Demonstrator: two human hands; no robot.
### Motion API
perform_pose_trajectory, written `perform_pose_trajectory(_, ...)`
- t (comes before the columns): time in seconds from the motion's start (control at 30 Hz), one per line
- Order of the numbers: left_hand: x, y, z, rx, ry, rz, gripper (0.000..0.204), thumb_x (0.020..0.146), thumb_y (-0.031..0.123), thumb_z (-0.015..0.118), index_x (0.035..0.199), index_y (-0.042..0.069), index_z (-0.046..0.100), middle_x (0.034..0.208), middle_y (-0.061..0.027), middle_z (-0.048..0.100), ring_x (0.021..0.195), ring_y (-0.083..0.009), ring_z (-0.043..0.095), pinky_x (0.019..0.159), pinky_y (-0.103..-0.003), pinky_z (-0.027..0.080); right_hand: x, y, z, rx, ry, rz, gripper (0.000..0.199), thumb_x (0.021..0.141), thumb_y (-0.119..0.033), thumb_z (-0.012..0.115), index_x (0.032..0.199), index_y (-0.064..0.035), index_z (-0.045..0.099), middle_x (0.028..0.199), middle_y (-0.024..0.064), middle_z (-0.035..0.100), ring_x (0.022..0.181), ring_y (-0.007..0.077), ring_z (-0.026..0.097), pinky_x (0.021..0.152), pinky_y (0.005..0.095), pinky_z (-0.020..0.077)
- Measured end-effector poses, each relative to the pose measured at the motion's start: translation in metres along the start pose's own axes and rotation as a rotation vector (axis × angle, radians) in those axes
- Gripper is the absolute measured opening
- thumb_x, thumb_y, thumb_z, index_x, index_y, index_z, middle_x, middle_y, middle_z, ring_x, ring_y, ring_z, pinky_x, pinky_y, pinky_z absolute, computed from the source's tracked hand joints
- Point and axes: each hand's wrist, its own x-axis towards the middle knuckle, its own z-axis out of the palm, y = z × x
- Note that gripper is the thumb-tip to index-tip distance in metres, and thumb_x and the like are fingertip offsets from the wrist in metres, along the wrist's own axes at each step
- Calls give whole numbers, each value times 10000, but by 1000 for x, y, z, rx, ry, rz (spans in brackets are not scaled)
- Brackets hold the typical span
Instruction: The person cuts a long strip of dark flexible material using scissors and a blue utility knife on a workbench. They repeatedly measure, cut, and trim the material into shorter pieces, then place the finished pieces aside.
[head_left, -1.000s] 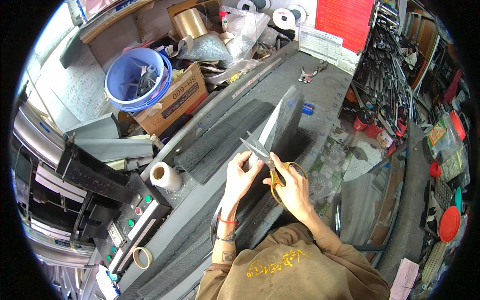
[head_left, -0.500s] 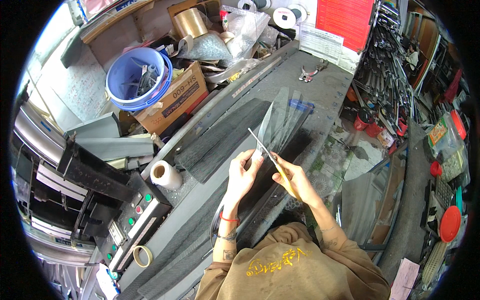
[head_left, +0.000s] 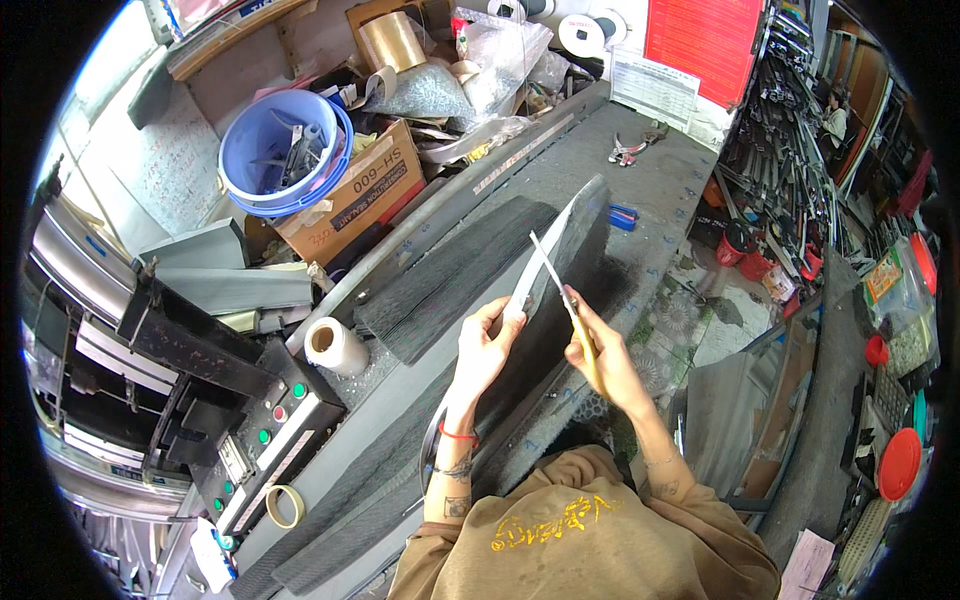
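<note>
Near the middle, my left hand (head_left: 485,350) is closed on the near end of a dark pleated mesh strip (head_left: 585,235), whose pale edge runs up and away to the right. My right hand (head_left: 612,360) grips a pair of yellow-handled scissors (head_left: 549,264) with the narrow metal blades pointing up and left. The blade tip is close to the strip's pale edge; I cannot tell whether it touches. A second dark pleated mesh piece (head_left: 450,275) lies flat on the bench to the left of my hands. Longer dark mesh (head_left: 370,520) stretches toward the lower left.
Red-handled pliers (head_left: 628,150) and a small blue object (head_left: 623,217) lie on the far bench. A white film roll (head_left: 336,346), a tape roll (head_left: 285,507) and a button panel (head_left: 265,437) are on the left. Behind stand a blue bucket (head_left: 240,190) and a cardboard box (head_left: 345,225).
The scissors in my right hand have moved right, away from my left fingers. The mesh strip, blurred and fanned out before, now appears steady and dark. The view has shifted slightly.
</note>
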Motion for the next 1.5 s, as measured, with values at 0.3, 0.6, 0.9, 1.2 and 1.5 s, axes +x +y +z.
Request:
perform_pose_trajectory(0.3, 1, -3, 2, -46, 74, 41, 305, 863, 144, 630, 1109, -34, 608, 915, -76, 652, 842, -114, 581, 777, -269, 455, -3, 4, 17, -751, 105, -162, 894, 776, -457, 687, 1460, -81, 251, 1048, 205, 454, 932, 367, 470, 859, 442, 401)
perform_pose_trajectory(0.6, 4, -13, 6, 131, 191, 94, 168, 811, 168, 671, 910, 35, 642, 707, -82, 517, 648, -173, 480, 614, -314, 386, -10, -3, 42, -871, 204, -93, 884, 753, -471, 699, 1462, -153, 278, 1046, 213, 423, 933, 372, 470, 848, 460, 388)
perform_pose_trajectory(0.9, -2, -4, 0, 129, 75, 112, 198, 852, 83, 650, 1006, -41, 634, 861, -31, 618, 790, -81, 554, 708, -221, 443, -3, -8, 45, -873, 214, -89, 872, 752, -359, 732, 1466, -177, 266, 1000, 215, 451, 929, 367, 473, 832, 461, 382)
perform_pose_trajectory(1.2, -1, -1, 0, 27, 87, 152, 226, 840, 95, 650, 1041, -8, 656, 790, -52, 591, 721, -113, 513, 671, -255, 410, -3, -7, 46, -835, 212, -75, 859, 753, -276, 749, 1462, -195, 271, 840, 200, 519, 735, 362, 575, 648, 428, 463)
perform_pose_trajectory(1.5, 6, -14, -1, 132, 85, 128, 254, 850, 142, 655, 1055, -8, 650, 791, -40, 614, 732, -99, 528, 688, -255, 421, 7, 28, 34, -73, 109, -54, 656, 815, 117, 581, 1404, -112, 404, 893, 81, 626, 805, 89, 620, 666, 231, 493)
